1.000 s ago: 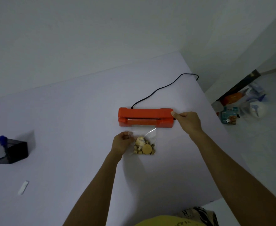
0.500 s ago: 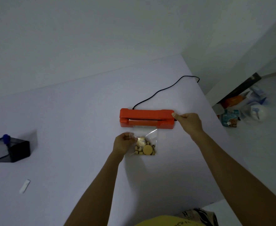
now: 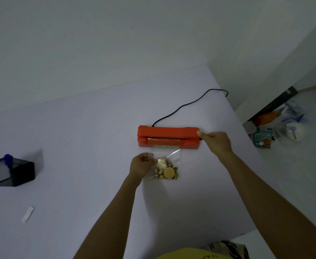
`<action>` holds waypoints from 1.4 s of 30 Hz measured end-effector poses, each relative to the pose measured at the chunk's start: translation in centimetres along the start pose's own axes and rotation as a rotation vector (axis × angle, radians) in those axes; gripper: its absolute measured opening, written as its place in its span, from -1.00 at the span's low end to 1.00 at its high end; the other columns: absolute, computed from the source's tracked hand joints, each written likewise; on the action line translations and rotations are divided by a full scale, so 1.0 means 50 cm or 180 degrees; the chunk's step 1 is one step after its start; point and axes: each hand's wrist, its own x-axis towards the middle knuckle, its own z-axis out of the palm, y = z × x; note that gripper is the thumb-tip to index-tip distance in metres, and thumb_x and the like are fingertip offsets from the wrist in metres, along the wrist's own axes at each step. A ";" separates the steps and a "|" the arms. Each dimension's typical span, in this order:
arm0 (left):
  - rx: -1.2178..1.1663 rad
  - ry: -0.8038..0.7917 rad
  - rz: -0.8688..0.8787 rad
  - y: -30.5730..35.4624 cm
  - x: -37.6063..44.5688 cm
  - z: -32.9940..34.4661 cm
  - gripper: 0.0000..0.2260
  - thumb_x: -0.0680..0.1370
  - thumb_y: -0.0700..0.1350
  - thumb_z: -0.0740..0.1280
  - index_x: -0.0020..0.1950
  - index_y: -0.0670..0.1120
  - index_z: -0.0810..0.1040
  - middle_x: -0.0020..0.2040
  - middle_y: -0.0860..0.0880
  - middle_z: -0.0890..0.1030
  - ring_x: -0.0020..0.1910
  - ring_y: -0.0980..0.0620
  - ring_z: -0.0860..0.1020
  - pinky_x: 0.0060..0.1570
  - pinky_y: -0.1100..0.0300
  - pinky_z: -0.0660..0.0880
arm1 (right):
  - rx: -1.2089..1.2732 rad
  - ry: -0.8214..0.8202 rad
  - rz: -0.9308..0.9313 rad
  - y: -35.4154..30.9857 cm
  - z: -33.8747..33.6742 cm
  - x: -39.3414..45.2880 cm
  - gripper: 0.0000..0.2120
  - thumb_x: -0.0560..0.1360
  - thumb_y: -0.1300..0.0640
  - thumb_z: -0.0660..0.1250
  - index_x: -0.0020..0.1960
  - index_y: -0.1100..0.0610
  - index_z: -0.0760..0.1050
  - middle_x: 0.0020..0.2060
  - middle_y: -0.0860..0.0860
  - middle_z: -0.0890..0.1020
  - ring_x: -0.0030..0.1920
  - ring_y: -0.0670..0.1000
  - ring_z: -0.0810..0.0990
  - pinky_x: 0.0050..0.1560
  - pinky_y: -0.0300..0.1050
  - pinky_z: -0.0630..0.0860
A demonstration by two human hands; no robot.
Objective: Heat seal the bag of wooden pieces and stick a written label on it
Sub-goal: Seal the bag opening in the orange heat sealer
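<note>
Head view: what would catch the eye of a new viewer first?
The orange sealer in the middle of the white table stands out most, with the right hand at its right end. Just in front of it, the left hand pinches a clear bag of wooden pieces, whose top lies in the sealer's slot. A black pen holder sits far left.

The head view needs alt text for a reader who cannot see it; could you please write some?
A clear bag of wooden pieces has its open end in an orange heat sealer on a white table. The left hand pinches the bag's edge; the right hand grips the sealer's right end.
</note>
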 end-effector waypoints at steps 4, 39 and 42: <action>0.0019 0.0023 -0.0018 -0.001 0.002 0.001 -0.77 0.46 -0.19 0.45 0.11 -0.11 0.60 0.01 -0.11 0.66 0.02 -0.06 0.61 0.08 0.10 0.55 | 0.0050 0.0008 -0.0004 -0.004 -0.002 0.000 -0.41 0.44 -0.14 0.40 -0.54 0.09 0.16 -0.59 -0.01 0.22 -0.53 -0.03 0.21 -0.41 -0.14 0.18; 0.0415 0.0420 0.1722 0.167 0.008 -0.100 -0.66 0.57 -0.25 0.28 0.34 -0.15 0.39 0.21 0.00 0.56 0.19 0.02 0.53 0.16 0.23 0.44 | 0.1303 -0.1172 0.0767 0.022 0.116 -0.070 -0.93 0.47 0.21 0.40 -0.06 0.10 0.62 -0.11 0.07 0.65 -0.12 0.03 0.61 -0.08 -0.14 0.53; -0.0391 0.0167 0.1239 0.158 0.019 -0.128 -0.66 0.56 -0.27 0.29 0.33 -0.14 0.42 0.24 -0.07 0.56 0.23 -0.02 0.52 0.25 0.06 0.45 | 0.1284 -0.1279 0.0720 0.017 0.120 -0.072 -0.93 0.50 0.19 0.37 -0.05 0.08 0.61 -0.09 0.02 0.65 -0.04 0.05 0.62 0.02 -0.08 0.52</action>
